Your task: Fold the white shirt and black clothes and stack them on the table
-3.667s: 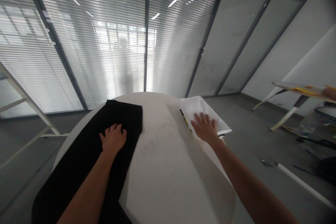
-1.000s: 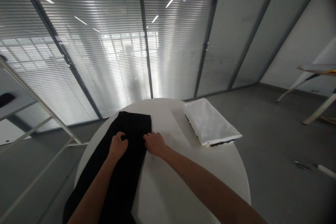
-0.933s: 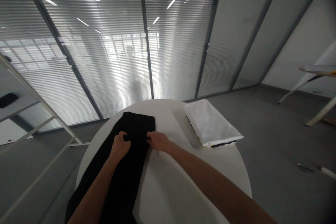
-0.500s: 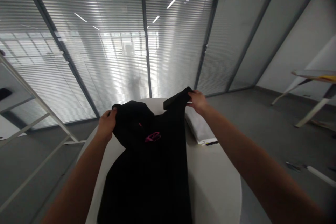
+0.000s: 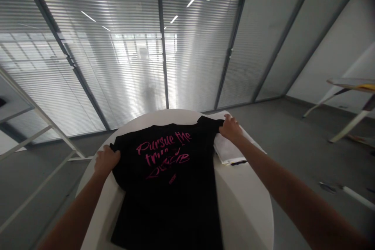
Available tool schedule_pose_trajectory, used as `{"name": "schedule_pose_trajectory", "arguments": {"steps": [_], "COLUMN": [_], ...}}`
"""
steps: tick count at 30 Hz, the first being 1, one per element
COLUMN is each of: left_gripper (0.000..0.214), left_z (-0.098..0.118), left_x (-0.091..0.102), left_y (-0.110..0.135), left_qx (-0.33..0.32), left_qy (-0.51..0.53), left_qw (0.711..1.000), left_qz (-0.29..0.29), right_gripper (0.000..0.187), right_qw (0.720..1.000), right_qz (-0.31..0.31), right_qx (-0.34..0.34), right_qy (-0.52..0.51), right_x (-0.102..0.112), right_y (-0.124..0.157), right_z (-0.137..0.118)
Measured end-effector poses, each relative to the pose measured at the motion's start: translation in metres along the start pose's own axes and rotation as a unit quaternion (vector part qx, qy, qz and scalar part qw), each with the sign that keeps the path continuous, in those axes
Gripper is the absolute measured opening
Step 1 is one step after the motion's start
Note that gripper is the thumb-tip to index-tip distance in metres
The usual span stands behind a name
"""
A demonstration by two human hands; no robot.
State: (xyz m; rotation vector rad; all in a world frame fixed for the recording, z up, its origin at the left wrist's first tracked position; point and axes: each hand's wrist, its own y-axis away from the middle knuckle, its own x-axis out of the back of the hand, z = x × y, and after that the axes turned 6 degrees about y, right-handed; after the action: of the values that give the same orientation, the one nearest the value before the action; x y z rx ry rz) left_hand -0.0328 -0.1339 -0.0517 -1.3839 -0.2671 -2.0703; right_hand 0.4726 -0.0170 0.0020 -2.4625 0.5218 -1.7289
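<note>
the person is holding a black t-shirt (image 5: 166, 187) spread wide over a round white table (image 5: 249, 207), print side up, so the pink lettering (image 5: 164, 152) is facing the camera and reading right way round. the left hand (image 5: 107, 160) is gripping the shirt's left shoulder edge, fingers curled shut on the cloth, out near the table's left rim. the right hand (image 5: 231, 129) is pinching the opposite shoulder or sleeve at the far right, fingers closed on the fabric. the two hands are standing well apart, which is keeping the upper part of the shirt taut and flat; the body of the shirt is lying on the tabletop and its hem is running toward the near edge, where the lower part is passing out of view. just beside the right hand, a folded white garment (image 5: 231, 150) is lying at the table's right side, with the black sleeve overlapping its far corner. behind the table, glass walls with blinds (image 5: 123, 54) are letting in pale light, and another table (image 5: 351, 86) is standing far right.
</note>
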Motion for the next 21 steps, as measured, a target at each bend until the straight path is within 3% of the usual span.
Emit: {"name": "schedule_pose_trajectory", "arguments": {"steps": [4, 7, 10, 12, 17, 21], "left_gripper": [0.050, 0.047, 0.043, 0.042, 0.040, 0.038], "left_z": [0.029, 0.039, 0.035, 0.030, 0.016, 0.004], "left_x": [-0.010, -0.019, -0.028, -0.034, -0.041, -0.033], "left_y": [0.004, -0.003, -0.020, -0.032, -0.066, -0.104], "left_qx": [-0.144, -0.202, -0.163, -0.144, -0.100, -0.050], "left_qy": [-0.108, -0.162, -0.189, -0.181, -0.058, 0.035], "left_qw": [0.983, 0.966, 0.966, 0.969, 0.991, 0.998], "left_qz": [0.046, 0.015, -0.065, -0.086, -0.071, -0.035], "right_gripper": [0.047, 0.039, 0.037, 0.037, 0.057, 0.037], "right_qw": [0.976, 0.960, 0.955, 0.953, 0.949, 0.959], "right_qz": [0.035, 0.010, -0.041, -0.064, -0.078, -0.122], "right_qx": [0.105, 0.137, 0.154, 0.156, 0.151, 0.115], "right_qy": [0.188, 0.244, 0.252, 0.251, 0.265, 0.227], "right_x": [-0.001, -0.002, -0.006, -0.012, -0.033, -0.036], "right_y": [0.005, 0.000, -0.012, -0.019, -0.031, -0.052], "right_z": [-0.024, -0.039, -0.049, -0.052, -0.055, -0.058]}}
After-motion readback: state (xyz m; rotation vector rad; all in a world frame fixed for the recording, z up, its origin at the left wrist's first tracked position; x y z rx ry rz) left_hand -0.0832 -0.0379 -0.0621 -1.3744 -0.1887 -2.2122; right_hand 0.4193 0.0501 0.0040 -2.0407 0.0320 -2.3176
